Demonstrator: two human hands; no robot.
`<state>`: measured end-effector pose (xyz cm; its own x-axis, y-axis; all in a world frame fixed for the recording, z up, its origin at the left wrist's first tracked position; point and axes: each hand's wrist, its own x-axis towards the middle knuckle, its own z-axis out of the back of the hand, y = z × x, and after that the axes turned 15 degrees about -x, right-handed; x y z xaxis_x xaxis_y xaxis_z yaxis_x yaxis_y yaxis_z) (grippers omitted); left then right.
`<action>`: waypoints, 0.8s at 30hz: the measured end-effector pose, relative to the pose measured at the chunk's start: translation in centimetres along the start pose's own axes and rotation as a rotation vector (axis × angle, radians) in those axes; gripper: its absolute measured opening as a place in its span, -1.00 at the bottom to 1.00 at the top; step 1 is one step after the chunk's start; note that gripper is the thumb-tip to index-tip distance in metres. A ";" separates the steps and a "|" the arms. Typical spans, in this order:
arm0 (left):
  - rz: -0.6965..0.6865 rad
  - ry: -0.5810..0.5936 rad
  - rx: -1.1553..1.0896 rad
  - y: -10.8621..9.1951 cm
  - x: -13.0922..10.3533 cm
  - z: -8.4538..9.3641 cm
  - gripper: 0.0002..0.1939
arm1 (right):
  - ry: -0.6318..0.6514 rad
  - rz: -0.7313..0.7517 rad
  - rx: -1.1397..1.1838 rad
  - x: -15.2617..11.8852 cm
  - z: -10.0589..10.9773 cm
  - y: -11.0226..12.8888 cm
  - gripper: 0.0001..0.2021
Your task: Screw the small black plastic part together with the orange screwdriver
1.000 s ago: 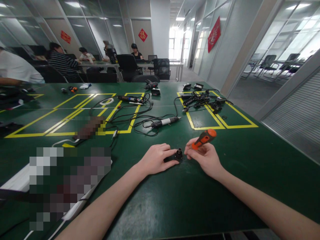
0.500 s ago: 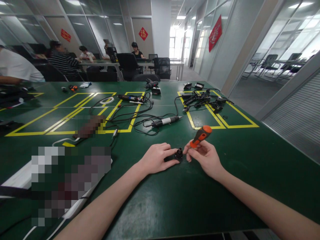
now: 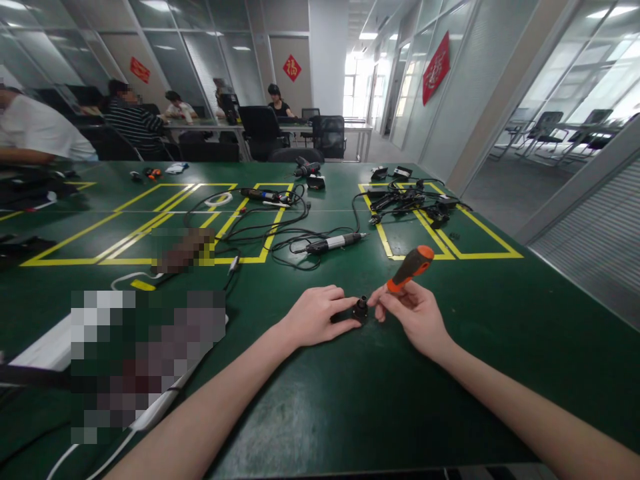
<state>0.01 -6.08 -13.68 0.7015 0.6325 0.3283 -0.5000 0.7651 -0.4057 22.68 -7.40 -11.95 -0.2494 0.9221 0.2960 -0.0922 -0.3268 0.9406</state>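
My left hand (image 3: 320, 317) rests on the green table with thumb and fingers closed on a small black part (image 3: 360, 309), which has a short round stub on top. Just to its right, my right hand (image 3: 413, 317) is closed around a screwdriver (image 3: 411, 268) with an orange and dark grey handle. The handle's orange end leans up and to the right; the screwdriver's shaft is hidden by my fingers. My right fingertips come very close to the black part; whether they touch it I cannot tell.
Ahead lies a grey pen-shaped power tool (image 3: 333, 243) with tangled black cables. A heap of black parts (image 3: 400, 200) sits within yellow tape at the right. Farther back stands a drill (image 3: 306, 167). White power strips (image 3: 165, 407) lie at the left. Several people sit beyond.
The screwdriver handle has tipped slightly further right with my right hand. The whole view has shifted a little; my left hand still holds the black part.
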 end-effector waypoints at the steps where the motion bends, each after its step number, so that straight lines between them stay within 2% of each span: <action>1: 0.002 0.000 -0.001 0.0 0.0 0.0 -0.61 | 0.002 0.002 -0.019 0.1 0.1 0.1 -0.81; 6: 0.003 0.004 -0.002 -0.1 0.0 0.1 -0.62 | 0.048 0.003 0.005 0.1 0.2 0.2 -0.77; 12: 0.005 0.001 -0.002 0.0 0.0 0.0 -0.61 | -0.020 -0.031 -0.022 0.0 0.2 0.0 -0.82; 19: 0.011 -0.001 -0.002 0.0 0.0 -0.1 -0.61 | 0.034 0.013 -0.005 0.1 0.2 0.2 -0.82; 24: 0.037 0.015 -0.023 -0.1 -0.1 -0.1 -0.62 | 0.001 -0.006 0.018 -0.1 0.1 0.1 -0.85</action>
<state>0.04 -6.20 -13.75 0.6902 0.6585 0.3001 -0.5143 0.7381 -0.4368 22.77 -7.54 -11.90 -0.2494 0.9240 0.2898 -0.0766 -0.3172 0.9453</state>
